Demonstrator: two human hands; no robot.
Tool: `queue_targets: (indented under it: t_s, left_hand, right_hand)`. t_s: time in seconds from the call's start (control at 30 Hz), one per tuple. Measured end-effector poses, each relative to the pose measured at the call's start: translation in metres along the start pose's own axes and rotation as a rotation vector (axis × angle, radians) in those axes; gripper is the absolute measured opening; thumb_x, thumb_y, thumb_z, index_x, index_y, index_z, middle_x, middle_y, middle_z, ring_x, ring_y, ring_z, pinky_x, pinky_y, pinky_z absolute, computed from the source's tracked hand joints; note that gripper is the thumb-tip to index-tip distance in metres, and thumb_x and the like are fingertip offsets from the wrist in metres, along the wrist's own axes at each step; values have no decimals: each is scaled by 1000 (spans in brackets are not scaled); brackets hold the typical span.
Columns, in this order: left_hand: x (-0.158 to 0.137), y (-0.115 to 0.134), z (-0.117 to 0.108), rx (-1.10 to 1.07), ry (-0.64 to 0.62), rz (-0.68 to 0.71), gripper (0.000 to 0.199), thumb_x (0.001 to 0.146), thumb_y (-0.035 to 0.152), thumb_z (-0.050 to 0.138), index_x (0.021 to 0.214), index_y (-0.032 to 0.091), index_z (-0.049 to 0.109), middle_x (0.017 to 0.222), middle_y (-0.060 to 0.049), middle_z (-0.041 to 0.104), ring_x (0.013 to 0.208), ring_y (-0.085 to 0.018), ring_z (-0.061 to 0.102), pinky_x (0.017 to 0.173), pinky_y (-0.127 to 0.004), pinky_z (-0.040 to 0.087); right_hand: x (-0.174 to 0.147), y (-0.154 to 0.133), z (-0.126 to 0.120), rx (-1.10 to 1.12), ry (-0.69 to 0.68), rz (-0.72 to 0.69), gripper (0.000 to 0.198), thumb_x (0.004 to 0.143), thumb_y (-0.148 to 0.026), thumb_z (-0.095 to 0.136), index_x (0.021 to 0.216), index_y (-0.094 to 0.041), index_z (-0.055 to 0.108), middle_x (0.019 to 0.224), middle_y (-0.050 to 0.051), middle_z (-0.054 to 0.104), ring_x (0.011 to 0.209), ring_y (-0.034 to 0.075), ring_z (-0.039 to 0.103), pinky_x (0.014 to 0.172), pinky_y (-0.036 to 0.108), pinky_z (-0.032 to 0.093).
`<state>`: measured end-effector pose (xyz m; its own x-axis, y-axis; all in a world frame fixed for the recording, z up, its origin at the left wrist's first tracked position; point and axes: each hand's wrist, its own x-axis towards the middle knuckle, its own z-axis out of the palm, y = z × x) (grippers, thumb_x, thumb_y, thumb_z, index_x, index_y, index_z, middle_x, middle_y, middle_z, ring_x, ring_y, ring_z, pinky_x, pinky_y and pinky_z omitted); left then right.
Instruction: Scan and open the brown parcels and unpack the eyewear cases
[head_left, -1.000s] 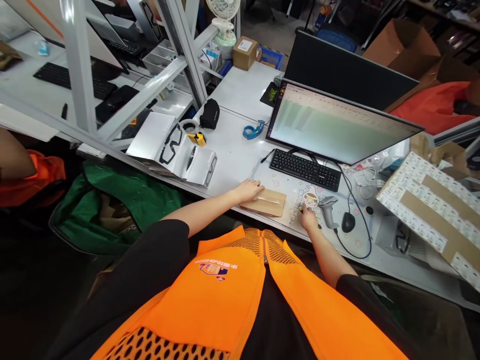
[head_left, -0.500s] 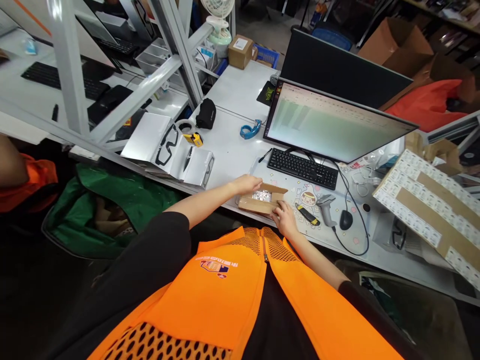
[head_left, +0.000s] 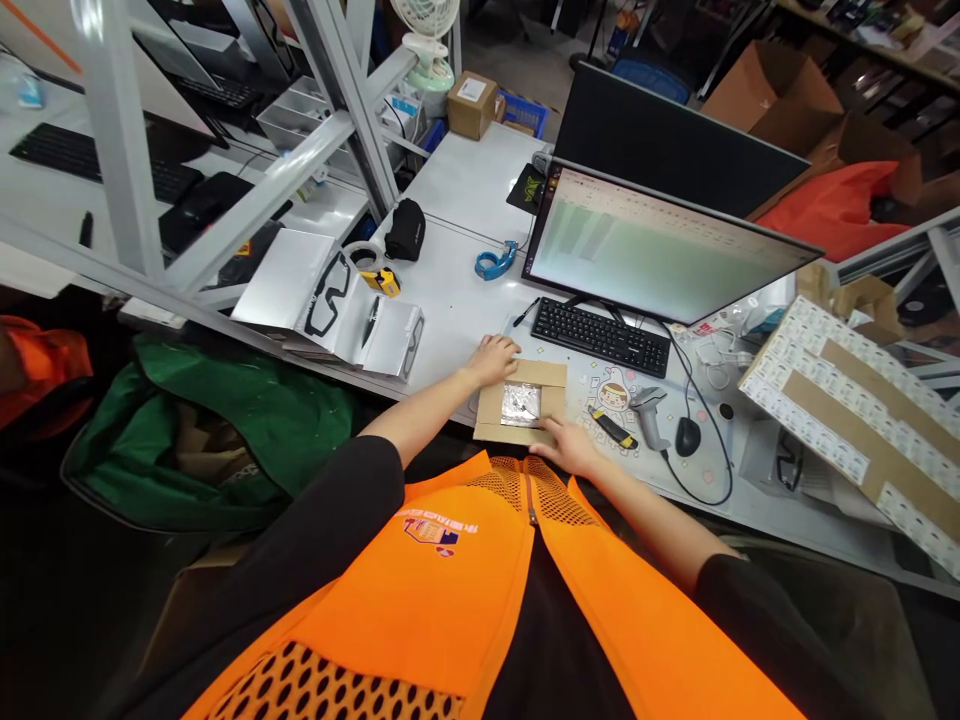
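A small cardboard box point(head_left: 490, 414) lies on the desk in front of me, its flaps folded outward. Inside it shows a shiny clear plastic packet point(head_left: 520, 404) whose contents I cannot make out. My left hand point(head_left: 493, 360) is at the box's back left corner, fingers curled over the flap. At the front right corner, my right hand point(head_left: 570, 447) has the front flap between thumb and fingers. A yellow and black utility knife point(head_left: 613, 427) lies just right of the box, with a grey barcode scanner point(head_left: 651, 418) beyond it.
Behind the box stand a keyboard point(head_left: 601, 336) and a monitor point(head_left: 667, 245). A mouse point(head_left: 688, 436) and its cable lie to the right, near a large leaning carton point(head_left: 847, 410). White boxes point(head_left: 289, 285), a blue tape dispenser point(head_left: 496, 261) and a metal frame are leftward.
The box's flaps have swung out flat, so the packet inside shows more. My left hand has shifted slightly up and left; my right hand has moved to the front flap.
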<state>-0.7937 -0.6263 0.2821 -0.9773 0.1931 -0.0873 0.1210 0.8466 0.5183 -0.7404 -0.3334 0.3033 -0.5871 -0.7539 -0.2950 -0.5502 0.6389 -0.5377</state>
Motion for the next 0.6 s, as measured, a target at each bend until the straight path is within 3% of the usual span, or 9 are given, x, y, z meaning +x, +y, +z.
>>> queue_targets:
  t_s: [0.1, 0.17, 0.23, 0.3, 0.47, 0.6]
  left_hand:
    - [-21, 18, 5, -83, 14, 275, 36, 104, 24, 52, 129, 24, 79, 135, -17, 74, 134, -35, 61, 120, -50, 42]
    - [-35, 26, 10, -128, -136, 418, 34, 102, 22, 56, 124, 29, 81, 129, -14, 77, 124, -32, 66, 113, -43, 46]
    - [-46, 28, 13, -86, -300, 460, 32, 98, 19, 59, 116, 31, 82, 124, -10, 80, 118, -29, 69, 107, -39, 46]
    - [-55, 24, 11, 46, -378, 456, 29, 96, 16, 60, 109, 28, 83, 121, -9, 81, 120, -28, 69, 109, -39, 42]
    - [-75, 9, -19, 380, -259, 505, 30, 101, 11, 55, 119, 17, 79, 130, -18, 76, 130, -33, 62, 111, -46, 37]
    - [-96, -7, -34, 450, -144, 398, 33, 98, 6, 57, 122, 16, 77, 126, -19, 74, 126, -34, 60, 106, -45, 41]
  right_hand:
    - [18, 4, -30, 113, -111, -106, 38, 114, -32, 47, 137, -23, 75, 149, 12, 71, 137, 29, 67, 116, 42, 51]
    - [32, 1, -46, 7, -215, -80, 42, 109, -19, 48, 140, -24, 75, 145, 11, 74, 131, 30, 71, 113, 43, 53]
    - [43, -6, -56, -160, -293, -62, 49, 102, -10, 54, 142, -27, 75, 143, 11, 73, 121, 30, 74, 105, 40, 56]
    - [48, -12, -64, -336, -299, -83, 52, 100, -7, 55, 143, -28, 75, 143, 13, 69, 120, 29, 72, 99, 38, 57]
    - [30, 1, -79, -652, -213, -41, 38, 100, -8, 55, 124, -17, 83, 140, 23, 62, 130, 35, 61, 103, 43, 55]
    - [11, 40, -72, -568, -39, -42, 41, 99, -11, 57, 128, -22, 84, 155, 18, 61, 142, 39, 53, 115, 54, 51]
